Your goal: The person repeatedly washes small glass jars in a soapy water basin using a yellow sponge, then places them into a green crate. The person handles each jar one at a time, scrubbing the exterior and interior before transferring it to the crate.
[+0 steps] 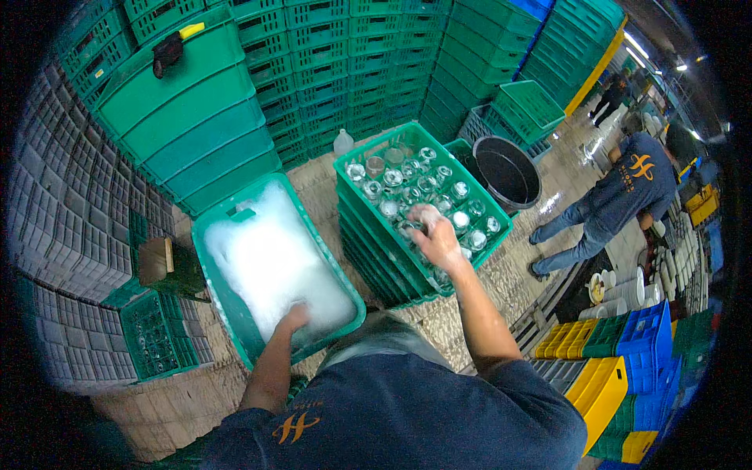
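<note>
My left hand (294,317) dips into white foam at the near end of a green tub (222,313) full of suds; its fingers are hidden, so whether it holds anything cannot be told. My right hand (435,236) reaches over a stack of green crates (374,258) and is closed on a clear glass (424,215), held over the top crate. That top crate holds several clear glasses (392,178) standing in its compartments.
Walls of green crates (329,70) and grey racks (70,211) surround me. A black round bin (507,172) stands behind the stack. Another person (619,196) bends at the right near stacked white plates (627,294) and yellow and blue crates (619,368).
</note>
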`<move>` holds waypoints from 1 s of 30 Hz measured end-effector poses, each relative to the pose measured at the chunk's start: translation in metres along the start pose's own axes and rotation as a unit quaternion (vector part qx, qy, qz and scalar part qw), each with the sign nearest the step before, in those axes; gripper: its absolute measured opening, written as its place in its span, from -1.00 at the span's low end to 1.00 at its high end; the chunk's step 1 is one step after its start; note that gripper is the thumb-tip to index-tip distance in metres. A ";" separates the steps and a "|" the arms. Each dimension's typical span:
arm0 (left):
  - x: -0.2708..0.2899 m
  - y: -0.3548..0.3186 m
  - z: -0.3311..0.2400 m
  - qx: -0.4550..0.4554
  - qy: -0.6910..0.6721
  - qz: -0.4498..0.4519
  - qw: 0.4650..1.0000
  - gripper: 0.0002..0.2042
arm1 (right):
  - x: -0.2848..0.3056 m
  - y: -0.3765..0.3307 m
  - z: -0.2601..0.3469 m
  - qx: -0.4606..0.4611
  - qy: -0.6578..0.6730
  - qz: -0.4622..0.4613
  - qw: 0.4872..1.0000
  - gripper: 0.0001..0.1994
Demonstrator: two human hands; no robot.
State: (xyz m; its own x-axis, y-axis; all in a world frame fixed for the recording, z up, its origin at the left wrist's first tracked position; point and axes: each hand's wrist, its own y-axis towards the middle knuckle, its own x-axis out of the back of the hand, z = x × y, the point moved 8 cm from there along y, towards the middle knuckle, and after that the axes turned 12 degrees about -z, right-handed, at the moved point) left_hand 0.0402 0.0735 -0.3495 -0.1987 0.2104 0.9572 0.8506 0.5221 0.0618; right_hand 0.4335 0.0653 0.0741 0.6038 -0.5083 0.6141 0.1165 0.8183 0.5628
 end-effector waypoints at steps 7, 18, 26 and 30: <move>0.151 -0.021 -0.056 0.348 -0.167 -0.168 0.907 -0.74 | -0.099 0.128 -0.104 -0.080 -0.189 0.135 0.969 -0.62; 0.255 -0.085 -0.151 0.489 -0.158 -0.418 0.749 -0.79 | -0.228 0.178 -0.162 0.039 -0.359 0.419 0.833 -0.68; 0.232 -0.088 -0.140 0.526 -0.090 -0.399 0.746 -0.74 | -0.209 0.177 -0.158 0.058 -0.337 0.428 0.837 -0.72; 0.221 -0.094 -0.130 0.547 -0.103 -0.375 0.741 -0.74 | -0.181 0.188 -0.126 0.066 -0.317 0.380 0.866 -0.78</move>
State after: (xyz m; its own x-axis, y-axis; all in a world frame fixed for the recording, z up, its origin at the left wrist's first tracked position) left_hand -0.0209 -0.0367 -0.1066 -0.5827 -0.4145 0.6990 -0.4175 0.8906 0.1800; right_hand 0.4453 0.3454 -0.0009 -0.0924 0.0848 0.9921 -0.2412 0.9648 -0.1049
